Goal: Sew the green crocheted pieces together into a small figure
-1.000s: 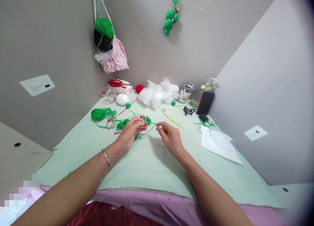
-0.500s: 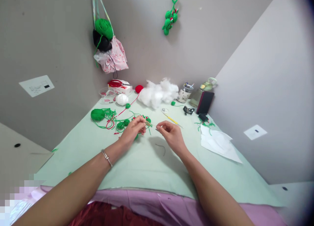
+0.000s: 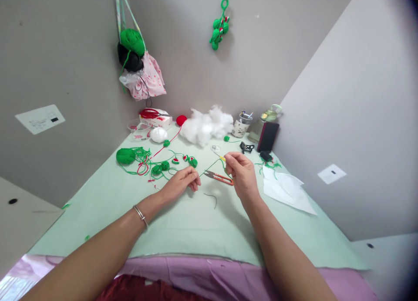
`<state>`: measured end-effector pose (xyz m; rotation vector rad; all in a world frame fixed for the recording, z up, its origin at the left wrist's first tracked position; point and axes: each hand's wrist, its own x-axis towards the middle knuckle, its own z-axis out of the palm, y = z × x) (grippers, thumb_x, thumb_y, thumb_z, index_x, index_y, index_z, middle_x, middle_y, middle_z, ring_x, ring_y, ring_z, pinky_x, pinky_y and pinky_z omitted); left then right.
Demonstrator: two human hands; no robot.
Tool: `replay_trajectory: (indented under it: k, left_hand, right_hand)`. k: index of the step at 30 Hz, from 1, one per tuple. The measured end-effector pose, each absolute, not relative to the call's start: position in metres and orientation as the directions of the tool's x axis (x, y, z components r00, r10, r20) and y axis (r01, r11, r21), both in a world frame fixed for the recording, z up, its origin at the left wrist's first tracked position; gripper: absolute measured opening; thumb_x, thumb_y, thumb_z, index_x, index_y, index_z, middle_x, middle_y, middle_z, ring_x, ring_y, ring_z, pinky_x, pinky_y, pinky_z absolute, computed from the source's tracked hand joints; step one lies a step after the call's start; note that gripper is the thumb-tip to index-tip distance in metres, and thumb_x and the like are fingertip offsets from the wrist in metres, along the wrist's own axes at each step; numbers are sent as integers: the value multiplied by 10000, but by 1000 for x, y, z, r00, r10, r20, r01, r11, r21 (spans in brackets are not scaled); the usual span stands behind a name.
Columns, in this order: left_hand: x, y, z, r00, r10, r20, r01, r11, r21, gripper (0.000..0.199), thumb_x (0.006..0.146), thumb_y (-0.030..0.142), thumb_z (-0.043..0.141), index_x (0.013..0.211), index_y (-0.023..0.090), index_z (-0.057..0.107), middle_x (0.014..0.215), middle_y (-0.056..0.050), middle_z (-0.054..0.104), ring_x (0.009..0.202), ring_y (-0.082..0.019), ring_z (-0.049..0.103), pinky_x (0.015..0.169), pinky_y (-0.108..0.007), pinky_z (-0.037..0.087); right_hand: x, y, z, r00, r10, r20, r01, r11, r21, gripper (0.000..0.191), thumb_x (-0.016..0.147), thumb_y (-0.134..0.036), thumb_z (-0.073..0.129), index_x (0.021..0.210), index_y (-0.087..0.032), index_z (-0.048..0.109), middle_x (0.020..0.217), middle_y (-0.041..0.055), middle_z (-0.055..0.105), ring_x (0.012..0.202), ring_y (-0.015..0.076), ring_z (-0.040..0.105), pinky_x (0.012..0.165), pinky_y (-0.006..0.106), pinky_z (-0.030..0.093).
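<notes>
One cup [image 3: 240, 129] of pens [image 3: 250, 116] (beyond snips [image 3: 214, 176])

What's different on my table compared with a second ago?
Your right hand moved right and up in view; your left hand came down. Orange-handled metal snips now show between them, near a slanting green yarn strand. The fluffy white stuffing and curved dark thread stayed put.

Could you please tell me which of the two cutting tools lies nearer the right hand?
The orange-handled thread snips, close by the right hand; the red-handled scissors lie farther back, atop the box.
</notes>
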<state>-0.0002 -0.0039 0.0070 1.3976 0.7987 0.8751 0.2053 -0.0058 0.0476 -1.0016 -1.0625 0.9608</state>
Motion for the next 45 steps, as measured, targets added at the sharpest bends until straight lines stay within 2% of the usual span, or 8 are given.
replay_trajectory:
  k: [8, 11, 14, 20, 25, 29, 36, 45]
  left_hand:
    - [-1, -6, 13, 244, 960, 140, -6, -143, 990, 280, 891, 421, 623, 1050, 207, 706, 629, 32, 528, 574, -126, 462, 567, -241, 382]
    - [-1, -7, 14, 316, 929, 193, -27, -195, 981, 236, 831, 400, 703, 965, 217, 771, 811, -10, 631, 609, -121, 464, 589, -252, 385]
    - [-1, -6, 13, 406, 888, 216, -28, -224, 974, 177, 827, 362, 704, 838, 213, 797, 946, -47, 694, 683, -140, 520, 612, -256, 391]
    - [0, -7, 12, 549, 824, 141, 23, -184, 983, 173, 826, 351, 702, 818, 216, 812, 886, -34, 714, 673, -149, 526, 604, -262, 384]
    - [3, -8, 10, 553, 828, 88, 62, -146, 987, 169, 782, 337, 740, 836, 197, 819, 774, -28, 673, 661, -139, 507, 612, -259, 373]
    - [3, -8, 9, 568, 823, -5, 98, -62, 993, 287, 755, 343, 763, 998, 194, 798, 697, -1, 659, 570, -106, 439, 541, -236, 328]
    - [-4, -7, 16, 725, 685, -65, 63, 29, 998, 347, 890, 434, 620, 1128, 222, 758, 1081, -111, 775, 499, -78, 481, 471, -231, 314]
    - [2, -9, 10, 580, 815, 2, 96, -71, 993, 268, 840, 385, 674, 998, 194, 776, 936, -61, 744, 615, -111, 576, 565, -219, 430]
  right_hand:
    - [193, -18, 44, 12, 928, 371, 183, 363, -914, 142, 804, -337, 743, 760, -203, 722, 762, 9, 595, 601, 118, 454, 560, 280, 368]
    - [186, -22, 39, -69, 898, 434, 275, 435, -857, 126, 841, -324, 718, 779, -218, 742, 773, 21, 604, 645, 136, 466, 610, 297, 385]
    - [185, -23, 39, -120, 930, 347, 187, 365, -912, 137, 829, -323, 735, 751, -210, 729, 785, 21, 634, 613, 123, 450, 581, 291, 371]
    - [193, -22, 49, -293, 944, 154, -164, 109, -980, 207, 861, -386, 708, 809, -204, 625, 838, 30, 718, 532, 97, 512, 488, 248, 336]
    - [202, -17, 54, -192, 977, 94, -292, 34, -956, 290, 832, -431, 726, 820, -214, 534, 691, -37, 648, 420, 54, 363, 449, 230, 270]
    - [210, -10, 54, -88, 993, 84, -312, 53, -949, 327, 764, -429, 761, 805, -217, 515, 586, -82, 481, 421, 58, 232, 430, 235, 199]
    - [220, -3, 57, -5, 994, 111, -292, 104, -951, 333, 740, -446, 740, 771, -239, 482, 565, -95, 204, 497, 101, 81, 440, 248, 97]
    - [230, 7, 46, 86, 996, 35, -262, 56, -964, 339, 696, -280, 721, 999, -182, 604, 559, -95, 387, 463, 68, 239, 462, 235, 150]
